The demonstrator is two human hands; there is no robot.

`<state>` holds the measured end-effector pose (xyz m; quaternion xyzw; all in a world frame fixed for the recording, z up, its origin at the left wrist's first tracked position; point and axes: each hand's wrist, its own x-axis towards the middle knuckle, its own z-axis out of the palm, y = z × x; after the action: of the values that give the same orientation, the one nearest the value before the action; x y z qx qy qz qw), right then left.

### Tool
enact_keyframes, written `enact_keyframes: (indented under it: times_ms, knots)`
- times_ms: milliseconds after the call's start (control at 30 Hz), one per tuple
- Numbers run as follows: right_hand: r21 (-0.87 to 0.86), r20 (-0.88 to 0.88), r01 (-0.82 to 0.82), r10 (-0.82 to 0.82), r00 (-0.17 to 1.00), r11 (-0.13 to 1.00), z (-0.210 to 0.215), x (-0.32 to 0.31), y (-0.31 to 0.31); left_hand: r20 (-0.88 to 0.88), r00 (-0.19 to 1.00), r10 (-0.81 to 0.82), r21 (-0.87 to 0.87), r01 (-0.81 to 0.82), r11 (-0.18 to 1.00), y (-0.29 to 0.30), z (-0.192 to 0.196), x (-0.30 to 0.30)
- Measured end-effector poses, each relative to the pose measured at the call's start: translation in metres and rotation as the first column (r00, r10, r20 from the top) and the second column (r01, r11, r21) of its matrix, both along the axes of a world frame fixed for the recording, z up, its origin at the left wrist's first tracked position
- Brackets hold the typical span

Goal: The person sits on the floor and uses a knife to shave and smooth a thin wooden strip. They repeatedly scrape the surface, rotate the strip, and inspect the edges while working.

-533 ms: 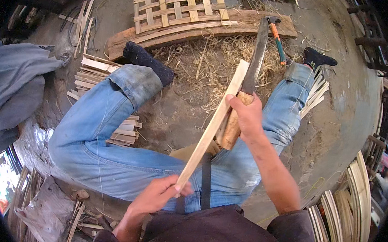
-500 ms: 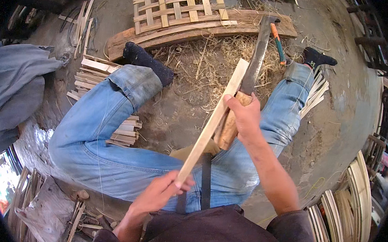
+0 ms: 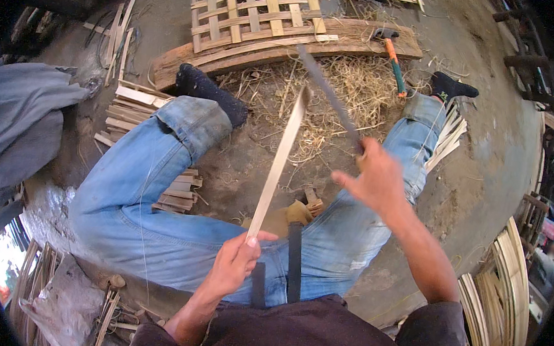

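Note:
My left hand (image 3: 237, 260), low in front of my body, is closed around the bottom end of a flat pale wooden strip (image 3: 277, 170). The strip slants up and away, slightly rightward, over the ground between my legs. Over my right thigh, my right hand (image 3: 377, 180) grips a long knife, its thumb sticking out to the left. The dark knife blade (image 3: 330, 96) points up and left above a heap of shavings (image 3: 360, 85). A gap separates blade and strip. My fingers hide most of the knife's handle, and motion blurs that hand.
A woven lattice of strips (image 3: 262, 11) leans on a thick wooden beam (image 3: 169, 66) ahead. On the beam's right lies a hammer (image 3: 394, 65) with an orange and green handle. Stacked strips (image 3: 127, 114) lie beside my left leg; long curved strips (image 3: 508, 273) stand right. Grey cloth (image 3: 23, 123) hangs left.
The knife has come away from the strip, its blade swinging left while my right hand moved right. The strip's top has tipped left and now stands steeper.

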<state>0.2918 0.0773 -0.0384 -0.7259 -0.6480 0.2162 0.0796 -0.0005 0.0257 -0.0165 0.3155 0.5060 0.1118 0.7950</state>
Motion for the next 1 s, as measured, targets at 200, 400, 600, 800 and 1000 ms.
enact_keyframes:
  times_ms: [200, 400, 600, 800, 1000]
  knots:
    - [-0.206, -0.082, -0.541, 0.537, 0.840, 0.815, 0.025, -0.052, -0.057, -0.261, 0.958, -0.114, 0.088, 0.141, 0.986, -0.011, -0.012, -0.009]
    - [-0.185, -0.050, -0.382, 0.379, 0.924, 0.906, 0.025, -0.035, -0.041, -0.288, 0.944, -0.160, 0.210, 0.226, 0.951, 0.001, 0.013, 0.003]
    - [0.004, 0.143, -0.446, 0.441, 0.886, 0.895, 0.002, -0.011, -0.011, -0.250, 0.956, -0.153, 0.205, 0.206, 0.957, -0.005, 0.013, 0.004]
    - [-0.012, 0.254, -0.344, 0.335, 0.907, 0.939, -0.021, 0.017, -0.002, -0.246, 0.946, -0.210, 0.128, 0.246, 0.961, -0.014, 0.018, -0.004]
    - [-0.089, 0.033, -0.473, 0.477, 0.878, 0.877, 0.006, 0.001, -0.017, -0.232, 0.951, -0.204, 0.096, 0.231, 0.968, -0.012, 0.017, -0.005]
